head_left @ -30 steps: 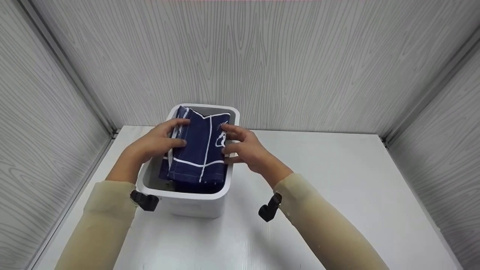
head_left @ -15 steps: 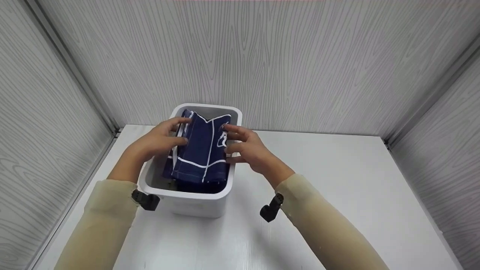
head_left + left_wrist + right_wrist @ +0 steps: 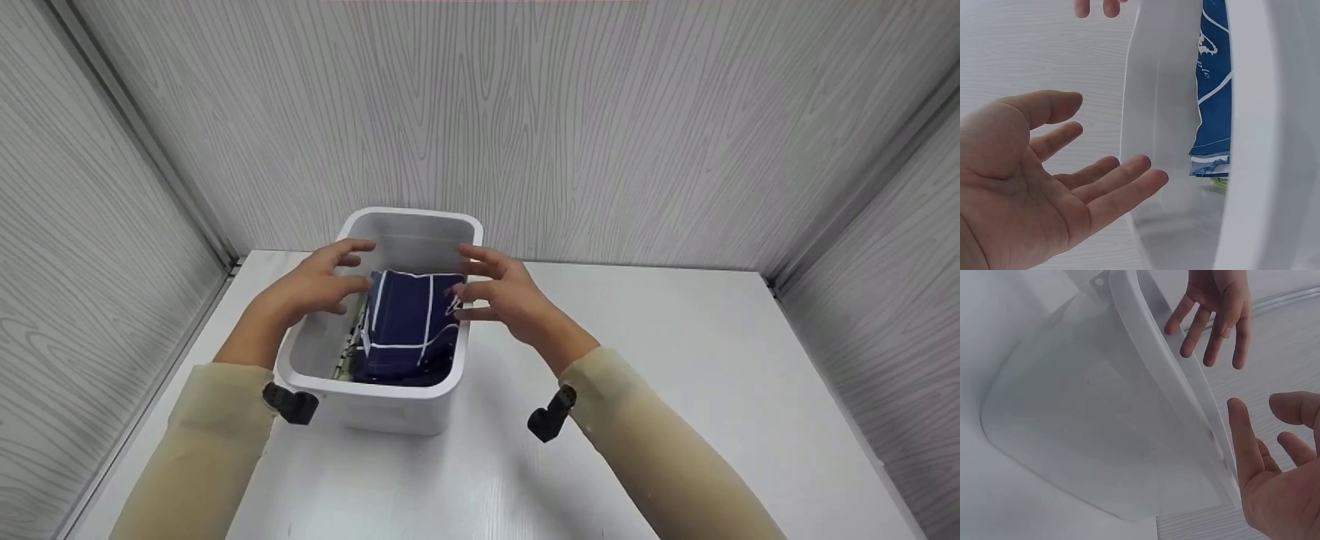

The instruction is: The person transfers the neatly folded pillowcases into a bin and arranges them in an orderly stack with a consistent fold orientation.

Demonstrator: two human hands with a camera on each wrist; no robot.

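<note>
A folded navy cloth with white lines (image 3: 405, 315) lies down inside a white plastic bin (image 3: 367, 388), toward the bin's right side. In the left wrist view the folded cloth (image 3: 1214, 101) shows a white printed motif and lettering. Over the bin's left rim hovers my left hand (image 3: 319, 281), its fingers spread and holding nothing. My right hand (image 3: 510, 296) hangs at the right rim, fingers apart, with nothing in its grasp. Both hands look clear of the cloth in the wrist views. The right wrist view shows mostly the bin's outer wall (image 3: 1089, 410).
Something green and patterned (image 3: 346, 356) shows beside the cloth in the bin, mostly covered. The bin stands on a white table (image 3: 637, 360) near the back panel (image 3: 525, 135), with grey wood-grain panels on both sides.
The navy cloth has dropped from between my hands, near rim height, to lower inside the bin. My fingers have let go, and my right hand has shifted slightly right.
</note>
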